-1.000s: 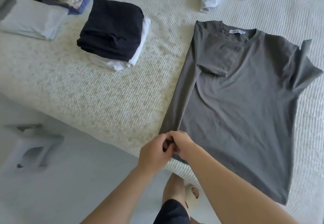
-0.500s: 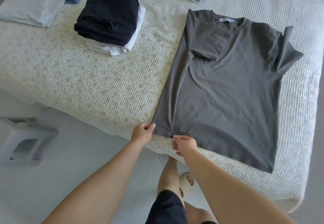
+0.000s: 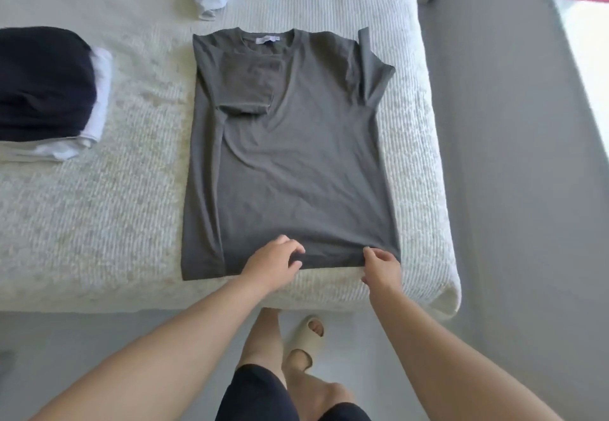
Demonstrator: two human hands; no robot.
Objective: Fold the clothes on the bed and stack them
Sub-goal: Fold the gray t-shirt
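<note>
Folded stack sits at far left of bed, kept apart as the finished pile. Grey shirt lies flat, left side already folded in. My left hand rests loosely spread on its hem; my right hand pinches the hem's right corner, probably for the next fold.

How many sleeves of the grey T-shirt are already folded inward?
1. On the grey T-shirt, the image-left sleeve lies folded over the chest; the image-right sleeve still sticks outward toward the bed edge, partly creased.
</note>
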